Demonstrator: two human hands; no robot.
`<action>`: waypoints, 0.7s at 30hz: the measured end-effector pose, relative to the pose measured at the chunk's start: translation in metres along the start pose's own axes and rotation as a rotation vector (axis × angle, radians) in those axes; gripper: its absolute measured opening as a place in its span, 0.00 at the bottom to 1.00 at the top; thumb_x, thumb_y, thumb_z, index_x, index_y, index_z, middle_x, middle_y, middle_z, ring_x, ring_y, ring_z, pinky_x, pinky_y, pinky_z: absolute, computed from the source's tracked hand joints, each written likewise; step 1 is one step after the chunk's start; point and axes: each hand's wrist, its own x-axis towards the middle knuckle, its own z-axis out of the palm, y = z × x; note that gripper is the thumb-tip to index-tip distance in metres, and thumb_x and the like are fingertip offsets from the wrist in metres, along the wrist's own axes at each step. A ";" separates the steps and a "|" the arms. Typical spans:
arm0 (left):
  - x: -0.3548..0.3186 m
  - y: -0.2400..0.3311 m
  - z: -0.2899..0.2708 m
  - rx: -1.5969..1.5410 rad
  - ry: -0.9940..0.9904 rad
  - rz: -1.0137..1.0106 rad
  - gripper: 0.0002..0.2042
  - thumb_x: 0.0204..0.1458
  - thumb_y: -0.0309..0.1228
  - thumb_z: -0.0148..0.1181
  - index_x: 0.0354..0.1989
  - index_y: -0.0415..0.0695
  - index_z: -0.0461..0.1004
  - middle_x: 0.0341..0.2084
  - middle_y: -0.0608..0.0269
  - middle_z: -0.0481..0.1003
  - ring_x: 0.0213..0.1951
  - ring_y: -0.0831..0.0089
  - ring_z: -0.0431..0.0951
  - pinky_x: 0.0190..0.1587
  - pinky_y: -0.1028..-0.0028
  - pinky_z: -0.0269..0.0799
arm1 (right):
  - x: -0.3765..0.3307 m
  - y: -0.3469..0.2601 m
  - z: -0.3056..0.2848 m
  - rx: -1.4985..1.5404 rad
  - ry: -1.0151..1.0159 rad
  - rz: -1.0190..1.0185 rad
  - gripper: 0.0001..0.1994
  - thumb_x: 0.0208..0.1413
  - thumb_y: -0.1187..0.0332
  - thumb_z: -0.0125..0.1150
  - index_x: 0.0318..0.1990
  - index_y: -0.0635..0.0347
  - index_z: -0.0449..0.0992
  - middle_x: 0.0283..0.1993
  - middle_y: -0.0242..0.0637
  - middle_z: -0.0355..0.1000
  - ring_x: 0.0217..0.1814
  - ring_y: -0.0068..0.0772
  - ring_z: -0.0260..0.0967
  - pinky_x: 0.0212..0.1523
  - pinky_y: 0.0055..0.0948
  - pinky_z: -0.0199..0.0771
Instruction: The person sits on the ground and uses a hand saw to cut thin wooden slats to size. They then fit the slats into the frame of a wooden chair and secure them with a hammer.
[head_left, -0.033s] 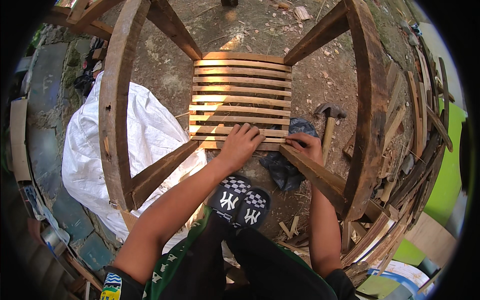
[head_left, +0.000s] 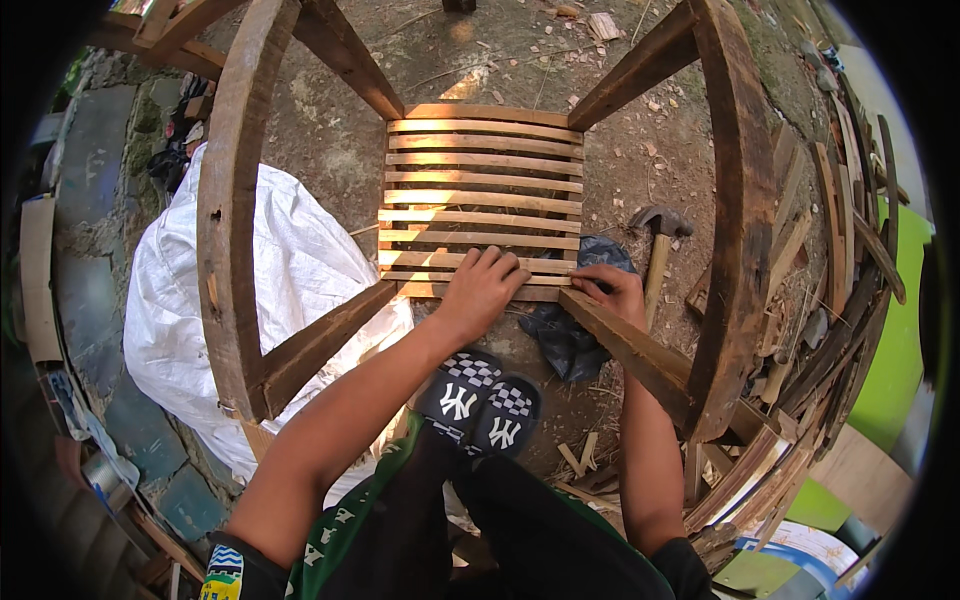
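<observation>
A wooden frame (head_left: 735, 220) of rough brown beams stands before me, with a row of narrow wooden slats (head_left: 480, 200) fixed across its lower part. My left hand (head_left: 483, 292) lies over the nearest wooden slat (head_left: 546, 281), its fingers bent and pressed together on it. At that slat's right end, beside the frame's near corner, my right hand (head_left: 612, 292) is closed in a pinch. Whatever sits between its fingertips is too small to make out. Just right of this hand, a claw hammer (head_left: 657, 250) with a wooden handle rests on the ground.
A large white woven sack (head_left: 165, 320) lies at the left, partly behind the frame. Black plastic (head_left: 565, 345) is crumpled below the right hand. Wood scraps (head_left: 790, 260) are piled along the right side. My sandals (head_left: 480, 400) are close to the slats.
</observation>
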 end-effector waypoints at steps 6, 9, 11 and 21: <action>0.017 0.007 -0.008 -0.144 0.129 -0.023 0.14 0.51 0.27 0.68 0.47 0.47 0.81 0.40 0.63 0.76 0.47 0.61 0.74 0.50 0.63 0.69 | 0.013 -0.013 -0.006 -0.024 -0.051 -0.033 0.07 0.57 0.76 0.72 0.42 0.65 0.85 0.36 0.45 0.84 0.37 0.38 0.84 0.39 0.34 0.80; 0.033 0.006 0.001 -0.212 0.183 -0.008 0.12 0.52 0.27 0.68 0.46 0.47 0.82 0.39 0.64 0.76 0.47 0.61 0.75 0.49 0.62 0.68 | 0.022 -0.014 -0.012 -0.059 -0.145 -0.069 0.07 0.57 0.75 0.72 0.41 0.65 0.84 0.36 0.45 0.83 0.38 0.42 0.84 0.40 0.34 0.79; 0.036 0.007 0.008 -0.205 0.185 -0.013 0.12 0.52 0.28 0.69 0.45 0.47 0.82 0.39 0.65 0.76 0.47 0.62 0.75 0.50 0.62 0.68 | 0.027 -0.016 -0.014 -0.065 -0.198 -0.076 0.07 0.57 0.75 0.72 0.41 0.65 0.84 0.36 0.45 0.82 0.39 0.43 0.83 0.41 0.34 0.79; 0.020 0.012 0.020 -0.103 0.160 -0.063 0.09 0.51 0.29 0.69 0.41 0.49 0.84 0.39 0.69 0.76 0.47 0.65 0.74 0.50 0.62 0.65 | 0.025 -0.014 -0.015 -0.022 -0.212 -0.012 0.05 0.58 0.75 0.71 0.40 0.65 0.83 0.37 0.44 0.83 0.40 0.40 0.83 0.45 0.34 0.79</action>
